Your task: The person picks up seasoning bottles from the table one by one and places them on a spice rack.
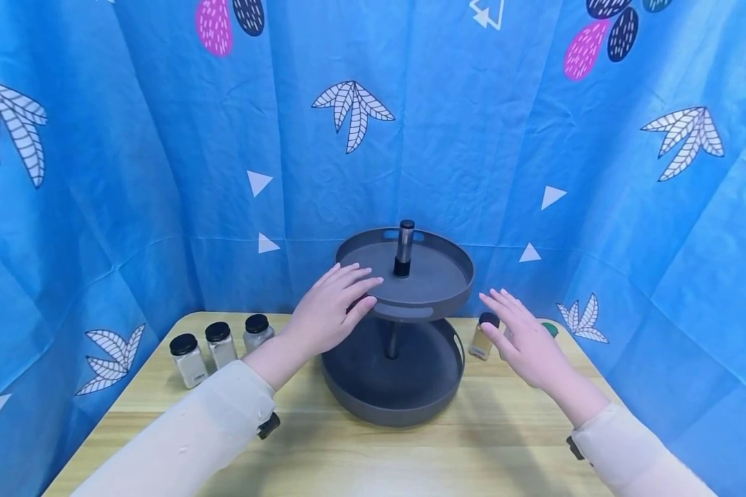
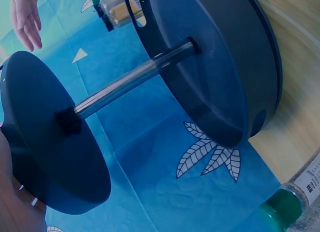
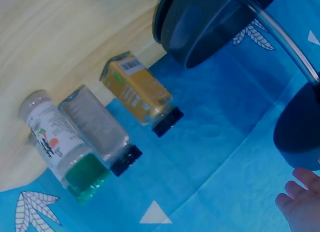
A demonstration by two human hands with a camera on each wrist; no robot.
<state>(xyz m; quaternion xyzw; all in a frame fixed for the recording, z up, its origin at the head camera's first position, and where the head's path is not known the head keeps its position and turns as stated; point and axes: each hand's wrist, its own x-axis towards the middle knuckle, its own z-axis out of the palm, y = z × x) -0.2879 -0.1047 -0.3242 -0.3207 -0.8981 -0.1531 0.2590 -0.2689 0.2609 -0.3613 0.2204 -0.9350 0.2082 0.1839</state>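
A dark grey two-tier round stand has an upper tray and a wider lower tray, joined by a metal post. My left hand reaches to the left side of the upper tray, its fingers extended over the rim; whether it touches cannot be told. To the right of the stand, my right hand hovers with fingers extended and holds nothing. Behind its fingers stands a black-lidded jar of yellow contents. In the right wrist view, fingertips of the right hand show close to the upper tray.
Three black-lidded jars, one of them pale, stand at the table's left. On the right, a clear black-lidded jar and a green-capped jar stand beside the yellow one. Another green-capped jar shows in the left wrist view. Blue patterned curtain surrounds the wooden table.
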